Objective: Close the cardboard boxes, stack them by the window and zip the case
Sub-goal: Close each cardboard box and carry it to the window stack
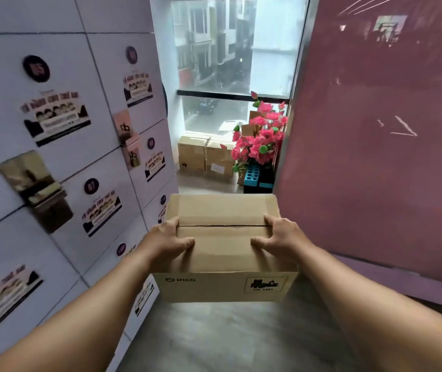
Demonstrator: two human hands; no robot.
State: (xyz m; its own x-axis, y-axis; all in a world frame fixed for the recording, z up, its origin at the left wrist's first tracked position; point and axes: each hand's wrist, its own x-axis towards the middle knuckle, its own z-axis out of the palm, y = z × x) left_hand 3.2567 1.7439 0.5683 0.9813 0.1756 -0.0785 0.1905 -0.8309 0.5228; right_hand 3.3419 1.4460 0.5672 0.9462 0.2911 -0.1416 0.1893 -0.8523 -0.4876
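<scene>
A closed brown cardboard box (222, 251) with a PICO mark on its near side is carried in front of me above the floor. Its top flaps meet at a dark seam. My left hand (170, 237) grips the box's left edge, thumb lying on the lid. My right hand (279, 236) grips the right edge the same way. Ahead, below the window (238, 63), two closed cardboard boxes (205, 157) stand side by side on the floor. No zip case is in view.
White lockers (53, 135) with stickers and metal latches line the left side. A pink glossy wall (375, 143) closes the right. Pink artificial flowers (261, 138) over blue and black holders (257, 177) stand right of the boxes. Grey floor (228, 339) runs between.
</scene>
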